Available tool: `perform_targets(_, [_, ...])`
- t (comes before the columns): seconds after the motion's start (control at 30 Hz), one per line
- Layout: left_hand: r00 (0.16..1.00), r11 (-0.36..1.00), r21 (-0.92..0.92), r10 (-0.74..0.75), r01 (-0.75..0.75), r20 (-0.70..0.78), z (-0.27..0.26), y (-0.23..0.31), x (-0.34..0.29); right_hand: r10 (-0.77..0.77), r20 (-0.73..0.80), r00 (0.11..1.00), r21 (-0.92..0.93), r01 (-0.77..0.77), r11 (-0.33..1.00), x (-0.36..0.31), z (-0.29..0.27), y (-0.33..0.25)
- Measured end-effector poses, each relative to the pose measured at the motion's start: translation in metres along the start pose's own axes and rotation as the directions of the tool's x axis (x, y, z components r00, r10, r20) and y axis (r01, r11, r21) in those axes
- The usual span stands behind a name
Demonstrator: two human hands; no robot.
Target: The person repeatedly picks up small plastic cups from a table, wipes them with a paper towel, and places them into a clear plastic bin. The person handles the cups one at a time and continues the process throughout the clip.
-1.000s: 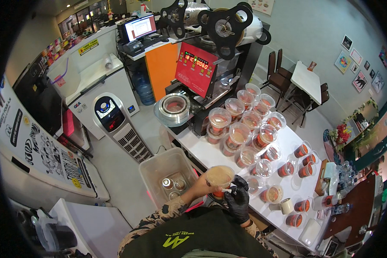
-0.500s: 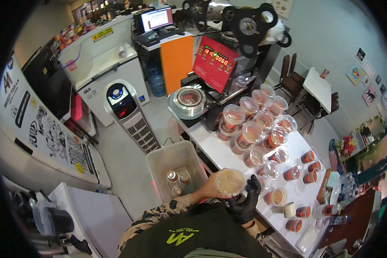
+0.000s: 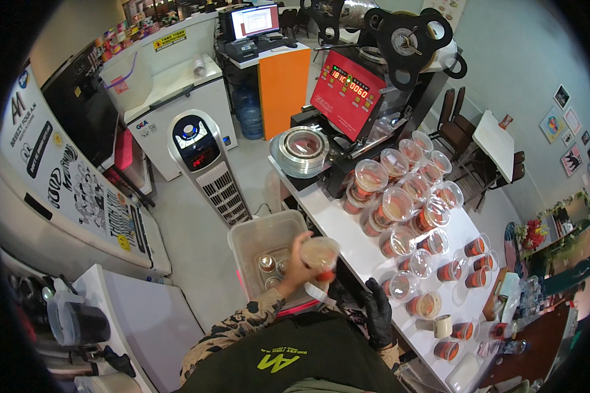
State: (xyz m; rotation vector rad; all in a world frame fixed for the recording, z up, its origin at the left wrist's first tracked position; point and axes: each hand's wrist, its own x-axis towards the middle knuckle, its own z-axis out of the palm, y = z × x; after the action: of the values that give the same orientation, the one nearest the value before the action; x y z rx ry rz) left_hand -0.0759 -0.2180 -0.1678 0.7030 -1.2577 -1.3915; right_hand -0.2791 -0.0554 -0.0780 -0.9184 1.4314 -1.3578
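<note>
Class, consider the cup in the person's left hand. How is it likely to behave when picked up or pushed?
The cup probably feels fairly heavy for its size, since tan filling shows near its top. It looks like clear plastic, so its sides may flex under a squeeze. Seeming wider at the top than below, it might tip if pushed high.

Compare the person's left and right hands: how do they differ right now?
The left hand is bare, while the right hand wears a black glove. The left hand grips a clear cup; the right hand shows no held object. Both come out of patterned sleeves.
</note>
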Motion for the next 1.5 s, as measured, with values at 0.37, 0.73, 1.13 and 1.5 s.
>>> perform_targets(0.37, [0.796, 0.471, 0.725, 0.076, 0.502, -0.601, -0.094, -0.108, -0.027, -0.028, 0.034, 0.999, -0.273, 0.036, 0.961, -0.015, -0.003, 0.013])
perform_targets(0.73, [0.722, 0.461, 0.616, -0.083, 0.639, -0.687, -0.125, -0.186, -0.076, -0.042, 0.026, 0.999, -0.450, 0.049, 0.892, -0.020, -0.005, 0.012])
perform_targets(1.13, [0.454, 0.620, -0.090, -0.657, 0.779, -0.602, -0.121, -0.213, -0.044, 0.023, 0.118, 0.993, -0.464, 0.034, 0.885, -0.018, 0.012, -0.023])
perform_targets(1.5, [0.685, 0.588, -0.368, -0.686, 0.720, 0.246, 0.006, 0.038, 0.031, -0.218, 0.215, 0.952, -0.266, 0.272, 0.925, 0.015, 0.041, 0.004])
